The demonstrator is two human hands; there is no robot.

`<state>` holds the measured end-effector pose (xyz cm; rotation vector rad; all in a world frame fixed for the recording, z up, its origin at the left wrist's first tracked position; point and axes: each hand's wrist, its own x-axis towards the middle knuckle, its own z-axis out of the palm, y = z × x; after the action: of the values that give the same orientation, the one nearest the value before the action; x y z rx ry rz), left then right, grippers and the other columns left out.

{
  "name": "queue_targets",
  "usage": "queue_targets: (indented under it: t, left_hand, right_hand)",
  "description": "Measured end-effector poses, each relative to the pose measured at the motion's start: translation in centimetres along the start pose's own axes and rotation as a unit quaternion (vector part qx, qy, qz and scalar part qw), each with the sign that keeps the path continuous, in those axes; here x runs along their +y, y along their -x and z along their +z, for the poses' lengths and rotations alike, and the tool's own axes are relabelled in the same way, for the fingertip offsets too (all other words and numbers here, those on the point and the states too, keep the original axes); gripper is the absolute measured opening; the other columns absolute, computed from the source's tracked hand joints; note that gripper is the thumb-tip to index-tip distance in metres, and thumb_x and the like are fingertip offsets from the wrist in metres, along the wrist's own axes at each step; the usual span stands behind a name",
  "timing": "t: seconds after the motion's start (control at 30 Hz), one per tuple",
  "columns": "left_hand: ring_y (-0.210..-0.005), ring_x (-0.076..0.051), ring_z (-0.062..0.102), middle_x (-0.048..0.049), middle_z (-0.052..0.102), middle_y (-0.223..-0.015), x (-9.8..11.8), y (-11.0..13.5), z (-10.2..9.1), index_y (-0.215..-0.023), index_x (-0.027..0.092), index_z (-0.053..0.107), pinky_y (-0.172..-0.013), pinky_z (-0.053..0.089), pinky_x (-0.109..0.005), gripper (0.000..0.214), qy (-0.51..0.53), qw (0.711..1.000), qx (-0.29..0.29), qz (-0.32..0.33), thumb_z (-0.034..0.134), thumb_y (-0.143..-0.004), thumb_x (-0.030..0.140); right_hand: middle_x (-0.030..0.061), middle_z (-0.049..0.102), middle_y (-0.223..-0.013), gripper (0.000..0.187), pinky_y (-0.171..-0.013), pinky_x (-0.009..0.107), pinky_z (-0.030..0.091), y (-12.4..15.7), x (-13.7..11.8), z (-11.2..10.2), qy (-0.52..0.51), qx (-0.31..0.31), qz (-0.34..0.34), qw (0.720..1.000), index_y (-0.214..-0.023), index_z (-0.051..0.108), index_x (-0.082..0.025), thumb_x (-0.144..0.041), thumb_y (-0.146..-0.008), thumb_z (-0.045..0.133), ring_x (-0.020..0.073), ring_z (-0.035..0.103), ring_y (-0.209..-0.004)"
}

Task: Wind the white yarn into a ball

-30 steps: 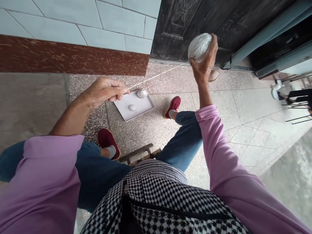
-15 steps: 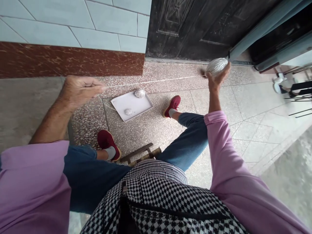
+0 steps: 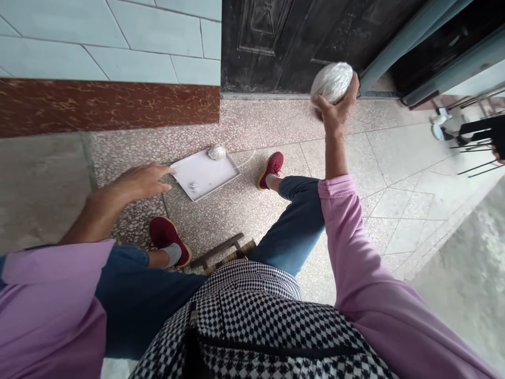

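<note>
While the right hand (image 3: 335, 109) clasps the thread ball (image 3: 332, 82) far right of the white tray (image 3: 205, 176) and the open, empty left hand (image 3: 138, 181) hovers at its left corner, the unguided slack strand (image 3: 248, 157) may tangle.

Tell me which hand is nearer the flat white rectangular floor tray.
Left. The left hand is by the tray, at its left corner; the right hand, raised far right of it, grips a large white yarn ball.

Thread (image 3: 246, 158) released and gone slack
The left hand (image 3: 138, 181) has opened and dropped beside the tray (image 3: 209, 176); the thread now lies loose on the floor; the right hand (image 3: 335, 113) has raised its yarn ball (image 3: 331, 82).
</note>
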<state>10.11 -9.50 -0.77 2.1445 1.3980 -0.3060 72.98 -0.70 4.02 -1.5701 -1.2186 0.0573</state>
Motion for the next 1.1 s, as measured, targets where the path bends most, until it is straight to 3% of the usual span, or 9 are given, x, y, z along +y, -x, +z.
queue_targets:
  t: [0.07,0.17,0.3,0.37,0.47,0.67,0.8,0.93,1.1]
  left_hand:
    - [-0.169,-0.048,0.074,-0.0269,0.076,-0.183,1.2,-0.2,0.2,-0.172,0.009,0.082,-0.148,0.058,-0.06,0.069,0.004,0.999,0.042,0.021,0.068,-0.108,0.032]
    - [-0.156,-0.041,0.082,-0.0248,0.072,-0.188,2.9,-1.4,-0.2,-0.18,0.011,0.076,-0.148,0.06,-0.059,0.068,0.086,0.979,0.168,0.076,0.064,-0.117,0.031]
    - [-0.102,-0.024,0.088,-0.0159,0.091,-0.151,4.7,-5.3,-1.6,-0.163,0.016,0.087,-0.095,0.072,-0.034,0.06,0.312,0.868,0.354,0.154,0.09,-0.107,0.04]
    - [-0.081,-0.017,0.08,-0.0124,0.093,-0.139,5.7,-7.2,-2.5,-0.15,0.02,0.091,-0.069,0.059,-0.028,0.064,0.425,0.79,0.399,0.193,0.105,-0.1,0.057]
    - [-0.066,-0.015,0.07,-0.0118,0.092,-0.118,7.2,-8.4,-3.4,-0.132,0.02,0.091,-0.055,0.042,-0.028,0.075,0.523,0.722,0.392,0.23,0.109,-0.095,0.083]
    - [-0.059,-0.019,0.065,-0.0133,0.077,-0.089,8.3,-6.6,-3.1,-0.096,0.017,0.079,-0.056,0.041,-0.03,0.076,0.595,0.72,0.27,0.232,0.109,-0.095,0.087]
    - [-0.06,-0.015,0.062,-0.0104,0.074,-0.083,7.6,-4.8,-2.5,-0.1,0.013,0.082,-0.062,0.044,-0.026,0.066,0.579,0.75,0.238,0.213,0.102,-0.108,0.075]
    - [-0.06,-0.013,0.055,-0.0141,0.082,-0.087,7.3,-2.4,-2.4,-0.101,0.014,0.091,-0.051,0.032,-0.027,0.051,0.553,0.778,0.221,0.201,0.103,-0.103,0.063]
    - [-0.059,-0.017,0.052,-0.013,0.081,-0.08,6.8,0.3,-2.9,-0.089,0.028,0.096,-0.046,0.022,-0.03,0.041,0.551,0.796,0.163,0.187,0.105,-0.097,0.067]
  right_hand:
    - [0.0056,0.065,-0.19,0.117,-0.166,0.053,0.038,-0.1,-1.5,2.1,-0.069,-0.024,-0.087,0.994,-0.178,0.061,-0.033,-0.027,-0.076,0.117,0.0342,0.048,-0.188]
    - [-0.0091,0.063,-0.193,0.133,-0.167,0.051,0.038,1.1,-4.9,6.7,-0.167,-0.082,-0.198,0.962,-0.182,0.058,-0.051,-0.061,-0.064,0.119,0.0387,0.034,-0.196]
    - [-0.0042,0.05,-0.202,0.147,-0.168,0.045,0.028,4.9,-10.9,14.3,-0.164,-0.16,-0.206,0.951,-0.187,0.048,-0.049,-0.088,-0.057,0.105,0.0351,0.018,-0.205]
    - [0.0059,0.05,-0.202,0.161,-0.17,0.045,0.019,6.8,-13.5,17.1,-0.162,-0.204,-0.219,0.94,-0.186,0.047,-0.034,-0.1,-0.05,0.101,0.0385,0.017,-0.206]
    - [-0.0051,0.053,-0.204,0.163,-0.168,0.035,0.024,9.2,-16.5,18.9,-0.167,-0.299,-0.217,0.914,-0.19,0.053,-0.046,-0.086,-0.045,0.117,0.0359,0.015,-0.206]
    - [-0.0056,0.056,-0.201,0.136,-0.17,0.036,0.019,11.9,-18.6,18.4,-0.275,-0.345,-0.252,0.861,-0.189,0.049,-0.044,-0.093,-0.076,0.107,0.0325,0.029,-0.201]
    - [-0.0007,0.056,-0.197,0.142,-0.169,0.037,0.021,11.7,-17.0,19.9,-0.324,-0.306,-0.265,0.855,-0.187,0.043,-0.04,-0.093,-0.072,0.106,0.0337,0.034,-0.198]
    - [-0.0041,0.062,-0.188,0.13,-0.166,0.049,0.03,9.7,-14.8,19.9,-0.359,-0.252,-0.203,0.875,-0.178,0.051,-0.045,-0.099,-0.072,0.102,0.0363,0.044,-0.19]
    - [0.001,0.07,-0.177,0.121,-0.159,0.044,0.044,7.4,-13.9,15.1,-0.372,-0.229,-0.048,0.898,-0.164,0.063,-0.039,-0.087,-0.063,0.11,0.0348,0.055,-0.179]
